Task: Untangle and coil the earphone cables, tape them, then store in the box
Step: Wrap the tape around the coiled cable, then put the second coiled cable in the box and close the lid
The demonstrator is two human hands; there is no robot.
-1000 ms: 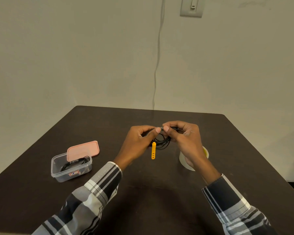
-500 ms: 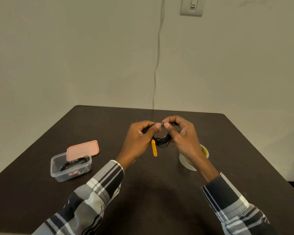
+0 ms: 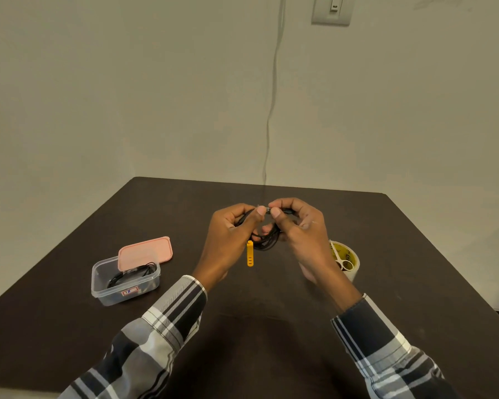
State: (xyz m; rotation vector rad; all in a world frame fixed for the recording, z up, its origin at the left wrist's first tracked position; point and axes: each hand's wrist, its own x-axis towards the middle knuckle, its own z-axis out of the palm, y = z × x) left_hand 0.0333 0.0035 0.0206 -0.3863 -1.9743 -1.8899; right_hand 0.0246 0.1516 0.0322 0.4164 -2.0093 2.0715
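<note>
- Beige walls meet behind the dark brown table [image 3: 271, 312].
- Both my left hand [image 3: 231, 240] and right hand [image 3: 300, 234] pinch the coiled black earphone cable [image 3: 267, 240], thumbs nearly touching; an orange strap [image 3: 250, 253] hangs below.
- Left of them, the clear plastic box [image 3: 124, 283] holds what seems another cable.

A wall switch [image 3: 331, 9] and a thin wire [image 3: 272, 90] hang above the dark table [image 3: 271, 326].

A dark table [image 3: 271, 326] stands in a wall corner. On it — at the left — sits a clear box [image 3: 125, 283] with a pink lid [image 3: 145, 252] propped on its rim; a tape roll [image 3: 346, 262] lies right.
</note>
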